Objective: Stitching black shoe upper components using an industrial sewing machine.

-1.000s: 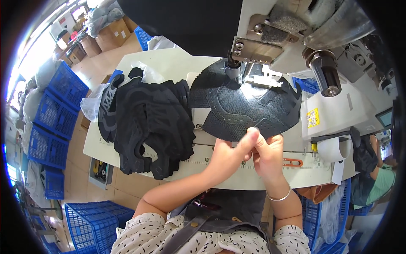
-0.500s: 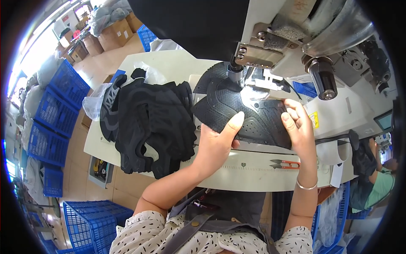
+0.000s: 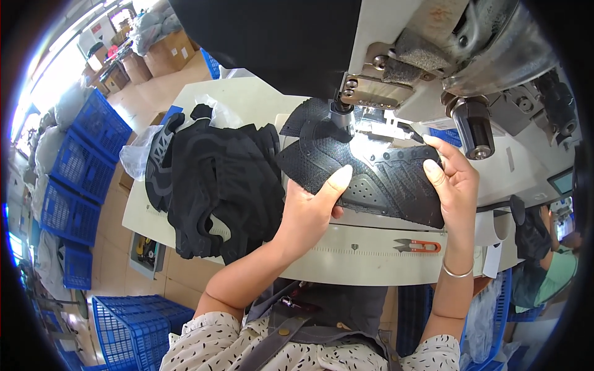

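A black shoe upper [image 3: 377, 185] lies spread beneath the sewing machine [image 3: 371, 86], its far part under the needle area in bright light. My left hand [image 3: 318, 207] grips its near left edge, thumb on top and fingers tucked underneath. At the upper's right end my right hand [image 3: 455, 179] pinches the edge between thumb and fingers. Rows of small holes and raised lines show on the upper. To the left, a pile of black shoe uppers [image 3: 226, 179] rests on the table. Below my right hand lie orange-handled thread snips [image 3: 418, 246].
The pale worktable [image 3: 346, 263] has a ruler scale along its near edge. Blue crates [image 3: 77, 161] stand along the left, and another blue crate [image 3: 136, 328] is at lower left. Cardboard boxes [image 3: 170, 52] are at the back left. A person in a green top [image 3: 560, 278] sits at far right.
My right hand has moved right, and the upper's right end has shifted right with it. My left hand has slid slightly left, still gripping the edge.
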A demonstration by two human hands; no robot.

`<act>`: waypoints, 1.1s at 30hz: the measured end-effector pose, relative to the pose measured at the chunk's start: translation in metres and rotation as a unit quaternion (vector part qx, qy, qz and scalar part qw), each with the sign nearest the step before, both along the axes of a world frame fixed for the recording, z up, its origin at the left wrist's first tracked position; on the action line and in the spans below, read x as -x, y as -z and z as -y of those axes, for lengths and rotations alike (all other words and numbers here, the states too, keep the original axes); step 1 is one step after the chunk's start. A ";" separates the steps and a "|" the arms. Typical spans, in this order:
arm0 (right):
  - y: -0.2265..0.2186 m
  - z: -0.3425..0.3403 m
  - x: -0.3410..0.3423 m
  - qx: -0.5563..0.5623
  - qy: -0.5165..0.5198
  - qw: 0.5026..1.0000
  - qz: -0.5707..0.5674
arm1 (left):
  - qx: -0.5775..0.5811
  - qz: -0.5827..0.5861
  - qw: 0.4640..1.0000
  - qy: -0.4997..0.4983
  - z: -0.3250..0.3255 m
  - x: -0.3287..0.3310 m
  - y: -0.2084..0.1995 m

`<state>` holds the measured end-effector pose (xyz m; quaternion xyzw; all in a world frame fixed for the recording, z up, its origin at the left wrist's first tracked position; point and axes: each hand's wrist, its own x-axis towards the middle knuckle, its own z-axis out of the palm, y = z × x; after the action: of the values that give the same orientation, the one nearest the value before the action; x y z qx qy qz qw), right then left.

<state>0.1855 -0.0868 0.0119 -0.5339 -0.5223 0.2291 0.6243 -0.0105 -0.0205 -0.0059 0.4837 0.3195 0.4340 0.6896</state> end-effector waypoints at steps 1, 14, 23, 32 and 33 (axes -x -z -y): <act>0.000 0.000 0.000 0.000 -0.001 1.000 0.000 | 0.010 -0.004 1.000 0.004 -0.001 0.000 0.000; 0.000 -0.006 -0.002 0.007 -0.006 1.000 -0.015 | -0.004 0.008 1.000 0.008 -0.007 -0.001 -0.001; 0.006 -0.005 0.002 0.002 -0.023 0.999 -0.040 | -0.017 0.001 1.000 0.014 -0.016 0.002 -0.002; 0.007 0.003 0.009 0.024 -0.016 0.999 -0.045 | -0.025 0.002 0.999 0.039 -0.019 0.006 0.002; 0.008 0.003 0.010 0.022 -0.007 0.998 -0.050 | -0.025 0.002 0.999 0.037 -0.019 0.008 0.006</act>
<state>0.1750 -0.0902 0.0043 -0.5315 -0.4889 0.2720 0.6360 -0.0185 -0.0015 -0.0115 0.5111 0.2896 0.4170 0.6935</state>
